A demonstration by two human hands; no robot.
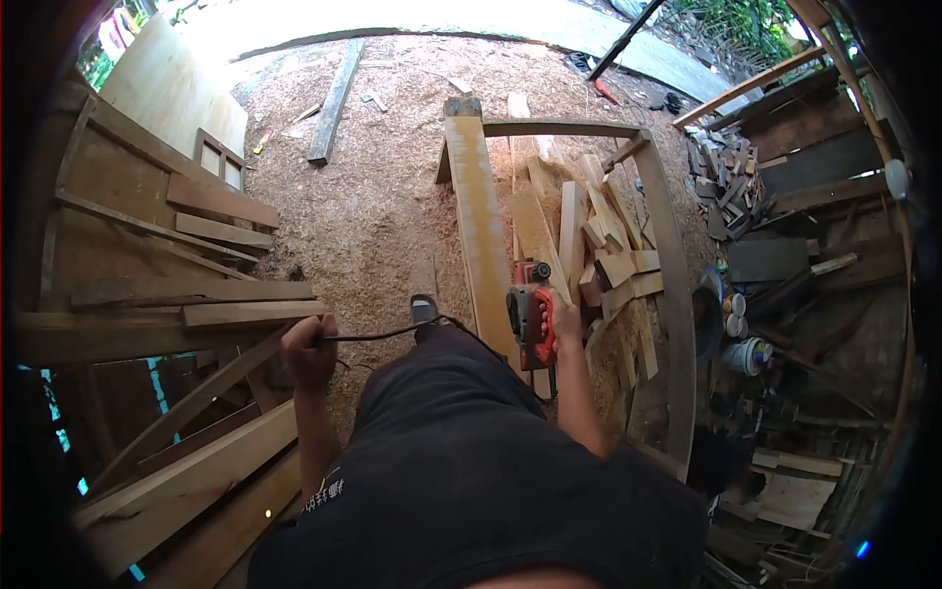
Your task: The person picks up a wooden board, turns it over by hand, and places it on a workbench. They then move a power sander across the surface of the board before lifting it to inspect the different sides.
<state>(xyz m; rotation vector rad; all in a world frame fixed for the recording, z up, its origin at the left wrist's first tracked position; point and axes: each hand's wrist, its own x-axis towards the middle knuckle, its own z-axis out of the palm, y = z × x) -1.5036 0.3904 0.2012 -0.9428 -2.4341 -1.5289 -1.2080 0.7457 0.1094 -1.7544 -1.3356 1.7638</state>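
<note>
My right hand (pixel 566 324) is wrapped round the handle of a red and black electric hand planer (pixel 531 319). The planer overlaps the near right edge of a long wooden plank (pixel 481 226), which runs away from me and has a yellowish, partly pale face. Out to the left, my left hand (pixel 310 348) is closed on a black power cord (pixel 383 337). The cord stretches from that fist across my body toward the planer. A dark block (pixel 463 106) sits at the plank's far end.
A wooden frame (pixel 662 226) stands to the right, with several offcuts (pixel 618 265) inside it. Boards (pixel 226 412) lean and lie along the left. Shavings (pixel 363 216) cover the ground, where a loose beam (pixel 337 103) lies. Buckets (pixel 751 355) stand at the right.
</note>
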